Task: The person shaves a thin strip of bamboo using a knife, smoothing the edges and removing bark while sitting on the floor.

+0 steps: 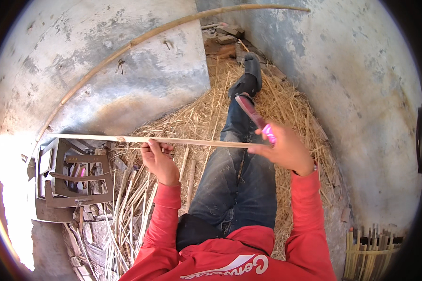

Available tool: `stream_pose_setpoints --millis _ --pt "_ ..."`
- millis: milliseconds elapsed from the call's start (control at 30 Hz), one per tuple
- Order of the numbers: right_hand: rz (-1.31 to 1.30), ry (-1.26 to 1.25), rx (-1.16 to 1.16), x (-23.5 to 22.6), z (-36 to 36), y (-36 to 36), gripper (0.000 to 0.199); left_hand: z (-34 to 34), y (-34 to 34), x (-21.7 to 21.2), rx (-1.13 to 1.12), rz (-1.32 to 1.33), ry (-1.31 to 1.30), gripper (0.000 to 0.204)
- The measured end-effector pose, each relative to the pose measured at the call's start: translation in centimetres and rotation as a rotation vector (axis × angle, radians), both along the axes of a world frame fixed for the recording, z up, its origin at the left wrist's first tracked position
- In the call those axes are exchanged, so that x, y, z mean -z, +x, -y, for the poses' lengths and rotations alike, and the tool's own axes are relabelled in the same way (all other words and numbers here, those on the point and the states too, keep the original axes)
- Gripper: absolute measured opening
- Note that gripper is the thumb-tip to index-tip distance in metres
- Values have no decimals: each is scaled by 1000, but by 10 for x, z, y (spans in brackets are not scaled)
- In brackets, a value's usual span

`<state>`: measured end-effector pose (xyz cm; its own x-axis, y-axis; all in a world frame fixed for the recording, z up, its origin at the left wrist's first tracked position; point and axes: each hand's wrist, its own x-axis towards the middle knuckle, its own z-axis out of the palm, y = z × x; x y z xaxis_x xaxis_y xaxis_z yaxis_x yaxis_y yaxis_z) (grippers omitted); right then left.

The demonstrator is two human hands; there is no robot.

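Note:
A long, pale bamboo strip [192,141] lies crosswise above my thighs, reaching from the dark frame on the left to my right hand. My left hand [162,164] is closed on the strip near its middle, thumb on top. In my right hand [288,149] is a knife [251,111] with a shiny pink handle, its broad blade slanting up and left over my lower leg. The right thumb also touches the strip's right end. The blade is apart from the strip.
A dark metal frame [61,202] stands at the left beside split bamboo sticks [126,220]. Straw-like shavings [290,107] cover the floor around my outstretched legs. A long curved bamboo pole [131,44] arches before the walls. Upright slats [370,250] stand at lower right; bricks [227,40] lie in the far corner.

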<state>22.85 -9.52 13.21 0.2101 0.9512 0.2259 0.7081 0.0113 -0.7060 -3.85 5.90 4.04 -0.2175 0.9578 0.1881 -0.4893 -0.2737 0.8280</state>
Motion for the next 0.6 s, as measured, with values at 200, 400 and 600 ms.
stream_pose_setpoints --millis 200,400,600 --pt "-4 11 -24 42 -21 -5 17 42 17 4 349 -13 -108 18" --pt "-27 162 59 37 -16 7 6 76 -54 -27 473 -1010 258 21" --pt "137 168 -7 31 -10 19 12 46 -55 -45 320 -1423 642 26"
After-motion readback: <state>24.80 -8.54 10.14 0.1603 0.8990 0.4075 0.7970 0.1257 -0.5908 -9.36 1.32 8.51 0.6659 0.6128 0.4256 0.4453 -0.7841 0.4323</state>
